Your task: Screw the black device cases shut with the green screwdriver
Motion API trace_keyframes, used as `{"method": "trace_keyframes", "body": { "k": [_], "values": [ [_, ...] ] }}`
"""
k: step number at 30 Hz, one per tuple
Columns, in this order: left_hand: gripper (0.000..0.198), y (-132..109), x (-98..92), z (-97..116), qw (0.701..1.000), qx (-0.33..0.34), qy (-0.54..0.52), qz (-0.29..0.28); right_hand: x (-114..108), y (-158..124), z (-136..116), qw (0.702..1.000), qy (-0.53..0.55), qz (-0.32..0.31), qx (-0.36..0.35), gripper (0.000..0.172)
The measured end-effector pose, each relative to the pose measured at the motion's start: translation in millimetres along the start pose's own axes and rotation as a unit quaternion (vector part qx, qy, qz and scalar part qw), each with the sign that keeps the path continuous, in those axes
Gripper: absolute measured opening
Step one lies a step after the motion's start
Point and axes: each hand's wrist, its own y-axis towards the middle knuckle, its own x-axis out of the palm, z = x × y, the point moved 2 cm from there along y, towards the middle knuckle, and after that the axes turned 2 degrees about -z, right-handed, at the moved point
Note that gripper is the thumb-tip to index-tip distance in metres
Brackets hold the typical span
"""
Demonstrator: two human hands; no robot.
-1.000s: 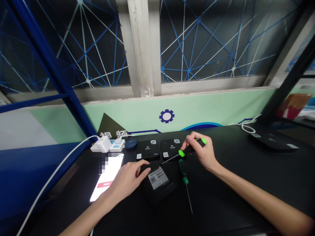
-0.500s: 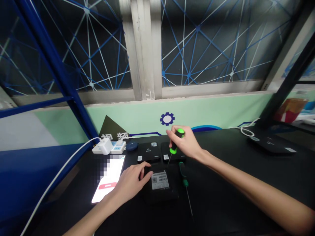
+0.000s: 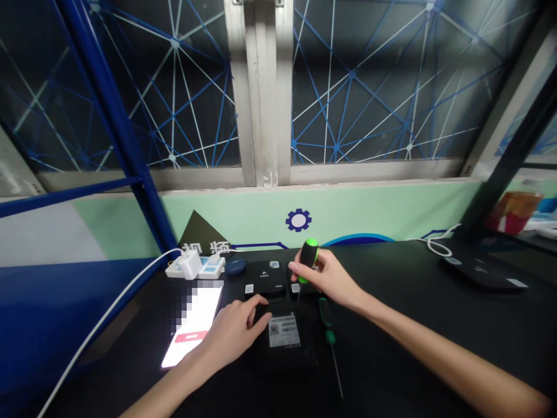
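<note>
My left hand (image 3: 235, 332) lies flat and loose, grasping nothing. Its fingertips press on the near-left corner of a black box (image 3: 284, 342), which sits label-up on the dark table (image 3: 413, 325) straight ahead of me. With the box as the clock's centre, this hand comes in from 8 o'clock with the wrist low and the forearm angled across. A lit phone (image 3: 194, 326) lies at 9 o'clock, just beyond my knuckles, and a power strip (image 3: 196, 267) at 10 o'clock.

My right hand (image 3: 331, 280) is at 1 o'clock, fingers curled tight round the green-and-black handle of a screwdriver (image 3: 307, 261). The shaft stands almost upright, pointing down at the box's far-right corner. I cannot tell whether the tip touches it. The wrist is raised and bent, and the arm stretches in from 4 o'clock.

Two more black boxes (image 3: 265, 278) sit at 12 o'clock, and a spare screwdriver (image 3: 329, 335) lies at 3 o'clock, just beside the box.

I judge that the tip could skid off and scratch the casing, because only fingertips steady the box. My forearm could also roll the spare screwdriver.
</note>
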Motion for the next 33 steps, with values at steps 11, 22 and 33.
{"method": "trace_keyframes", "body": {
  "k": [11,22,33],
  "values": [
    [0.037,2.7,-0.7,0.7,1.000,-0.002,-0.008,-0.011,13.0,-23.3,40.6,0.989,0.137,-0.026,0.042,0.030],
    [0.031,11.6,-15.5,18.0,0.996,0.012,0.087,-0.012,6.4,-26.5,53.9,0.998,0.039,-0.043,-0.017,0.032],
    [0.030,12.8,-0.2,9.0,0.994,0.037,0.099,0.025,13.6,-28.4,50.9,0.997,-0.037,0.026,-0.060,0.029]
  ]
}}
